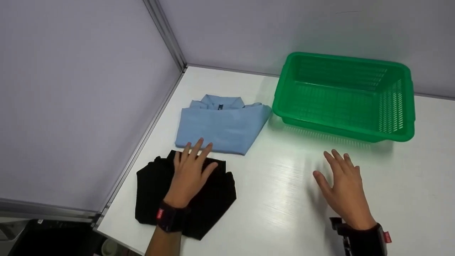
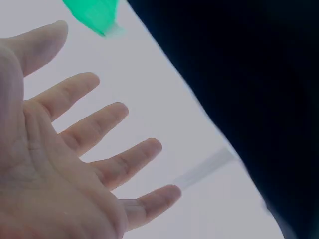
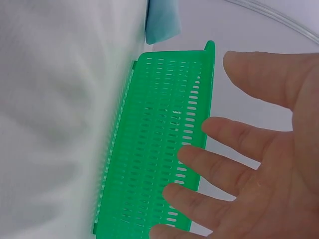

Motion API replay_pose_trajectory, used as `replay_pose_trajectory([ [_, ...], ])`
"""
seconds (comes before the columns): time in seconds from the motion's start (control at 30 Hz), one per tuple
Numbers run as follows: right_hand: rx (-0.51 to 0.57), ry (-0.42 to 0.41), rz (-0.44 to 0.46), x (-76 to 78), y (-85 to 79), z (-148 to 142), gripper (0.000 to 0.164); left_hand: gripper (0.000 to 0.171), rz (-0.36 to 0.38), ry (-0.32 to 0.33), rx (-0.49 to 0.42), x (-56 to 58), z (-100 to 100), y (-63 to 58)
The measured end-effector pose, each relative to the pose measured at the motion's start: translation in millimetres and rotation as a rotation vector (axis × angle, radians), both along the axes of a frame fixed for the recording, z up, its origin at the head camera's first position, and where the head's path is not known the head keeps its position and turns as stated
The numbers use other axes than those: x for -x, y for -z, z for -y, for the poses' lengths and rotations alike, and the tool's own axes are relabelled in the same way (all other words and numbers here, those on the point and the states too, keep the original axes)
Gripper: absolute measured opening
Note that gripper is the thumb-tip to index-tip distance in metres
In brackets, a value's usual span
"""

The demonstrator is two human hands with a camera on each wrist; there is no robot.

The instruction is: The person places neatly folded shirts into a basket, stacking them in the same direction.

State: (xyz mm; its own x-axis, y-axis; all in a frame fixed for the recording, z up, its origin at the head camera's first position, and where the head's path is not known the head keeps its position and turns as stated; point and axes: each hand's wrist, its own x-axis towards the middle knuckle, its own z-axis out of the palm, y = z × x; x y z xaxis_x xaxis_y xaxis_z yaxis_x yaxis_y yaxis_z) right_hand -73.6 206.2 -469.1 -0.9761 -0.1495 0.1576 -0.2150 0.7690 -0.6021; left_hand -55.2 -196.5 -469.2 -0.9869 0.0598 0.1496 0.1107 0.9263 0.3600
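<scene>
My left hand [image 1: 189,174] is held over a folded black garment [image 1: 153,192], fingers spread and straight, with nothing in its grasp. Its fingertips overlap the lower edge of a folded light-blue collared shirt [image 1: 224,124] in the head view. In the left wrist view the palm shows bare, beside the dark cloth [image 2: 249,89]. My right hand [image 1: 346,188] hovers over the white table in front of a green plastic basket [image 1: 341,128], its fingers extended and holding nothing. The right wrist view shows the slotted basket side [image 3: 154,139] beyond those fingers.
The white table [image 1: 273,213] meets a grey partition [image 1: 89,89] on the left and another wall panel [image 1: 249,32] behind. The basket stands at the back right, close to that rear panel. Beyond the table's lower-left corner lie dark items [image 1: 53,238].
</scene>
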Motion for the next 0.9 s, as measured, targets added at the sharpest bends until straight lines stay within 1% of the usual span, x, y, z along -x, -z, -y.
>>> replay_pose_trajectory([
  [0.1,0.001,-0.002,0.012,-1.1,1.2,1,0.063,0.063,0.063,-0.076,0.016,-10.9,29,2.6],
  [0.23,-0.001,-0.007,0.009,-1.0,2.2,3,0.063,0.069,0.18,-0.155,0.027,-27.2,61,6.0],
  [0.37,-0.011,-0.013,0.002,-0.7,3.6,4,0.063,0.074,0.274,-0.188,0.019,-40.1,81,11.3],
  [0.5,-0.023,-0.02,-0.002,-0.5,5.5,7,0.063,0.074,0.332,-0.194,-0.015,-47.9,92,15.6],
  [0.6,-0.034,-0.028,0.002,-2.3,7.9,8,0.063,0.073,0.333,-0.184,-0.021,-50.8,91,20.0],
  [0.7,-0.053,-0.054,0.022,-4.6,10.2,22,0.063,0.072,0.295,-0.168,-0.008,-53.5,90,21.9],
  [0.8,-0.083,-0.115,0.037,-5.7,10.6,50,0.062,0.07,0.253,-0.15,0.0,-56.1,87,22.2],
  [0.9,-0.1,-0.21,0.003,-8.1,11.2,94,0.061,0.071,0.265,-0.141,-0.005,-58.9,84,21.1],
])
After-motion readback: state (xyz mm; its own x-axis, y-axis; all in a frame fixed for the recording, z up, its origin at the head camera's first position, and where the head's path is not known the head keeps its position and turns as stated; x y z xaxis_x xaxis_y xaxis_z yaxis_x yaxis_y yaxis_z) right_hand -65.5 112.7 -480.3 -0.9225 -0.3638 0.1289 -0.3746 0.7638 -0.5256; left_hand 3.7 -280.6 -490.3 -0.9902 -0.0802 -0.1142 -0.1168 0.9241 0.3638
